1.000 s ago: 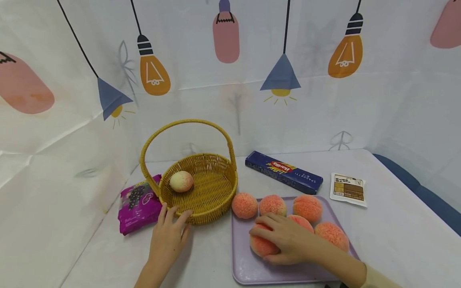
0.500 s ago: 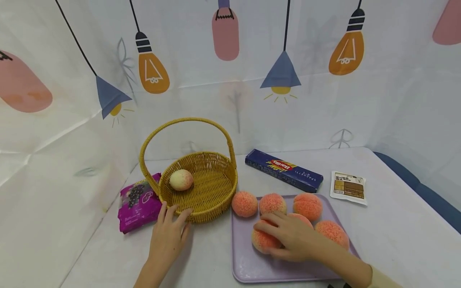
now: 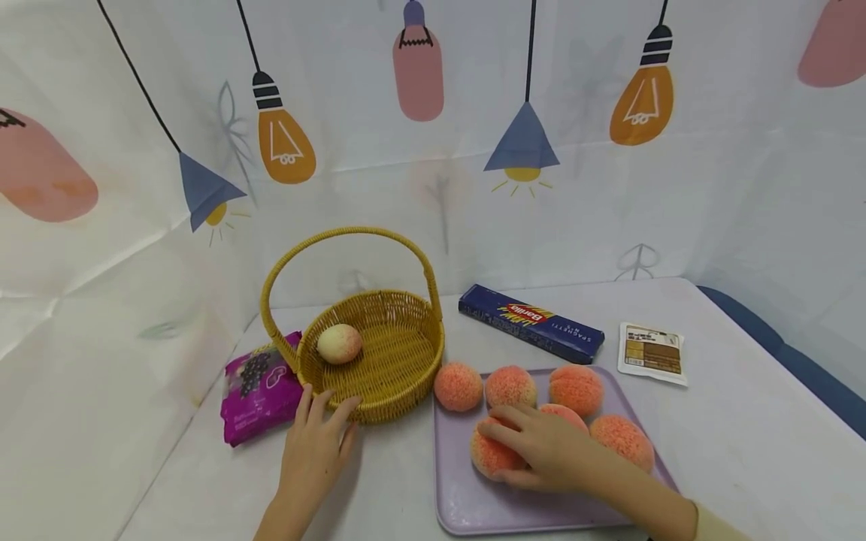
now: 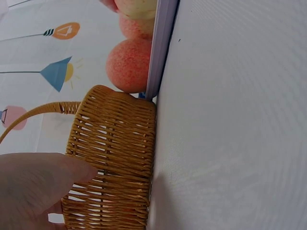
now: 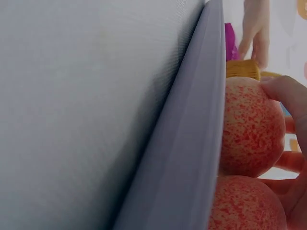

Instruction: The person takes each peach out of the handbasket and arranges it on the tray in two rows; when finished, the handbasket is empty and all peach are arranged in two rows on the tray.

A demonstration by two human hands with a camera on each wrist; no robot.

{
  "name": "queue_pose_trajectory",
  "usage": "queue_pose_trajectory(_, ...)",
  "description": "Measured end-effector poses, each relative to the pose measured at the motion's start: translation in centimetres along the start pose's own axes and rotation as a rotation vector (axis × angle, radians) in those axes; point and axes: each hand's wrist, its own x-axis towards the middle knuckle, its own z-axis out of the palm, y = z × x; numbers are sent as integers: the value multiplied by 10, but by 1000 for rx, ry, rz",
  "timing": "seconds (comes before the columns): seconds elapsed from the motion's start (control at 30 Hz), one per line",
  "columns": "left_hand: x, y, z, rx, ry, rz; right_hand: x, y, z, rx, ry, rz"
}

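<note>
On the lilac tray (image 3: 453, 500), my right hand (image 3: 541, 451) grips a pink-speckled peach (image 3: 490, 451). In the right wrist view the thumb touches the top of that peach (image 5: 252, 127) and the fingers curl behind it; another peach (image 5: 247, 206) sits close by. My left hand (image 3: 314, 451) holds the front rim of a wicker basket (image 3: 399, 398). Its fingertips lie at the rim and its thumb (image 4: 72, 170) presses the outer wall. A paler peach (image 3: 340, 344) lies inside the basket at the left.
Several more peaches (image 3: 512, 388) sit on the tray. A purple packet with a grape picture (image 3: 257, 398) lies left of the basket. Behind the tray are a blue spaghetti box (image 3: 531, 323) and a small white-edged packet (image 3: 652, 355). A patterned curtain (image 3: 379, 195) hangs behind the table.
The right hand and its peach have shifted slightly on the tray, and the hand stays around the peach. The left hand has kept its place at the basket rim.
</note>
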Motion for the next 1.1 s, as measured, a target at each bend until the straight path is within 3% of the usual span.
queue_pose_trajectory(0.6,-2,-1,2,-6,1,-23,8,-3,-1,0,32,-58)
queue_pose_trajectory(0.83,-2,0,1,1,-9,-27,11,-4,-2,-11,10,-41)
queue_pose_trajectory(1.1,-1,1,1,1,-11,-11,17,-3,0,-10,68,-93)
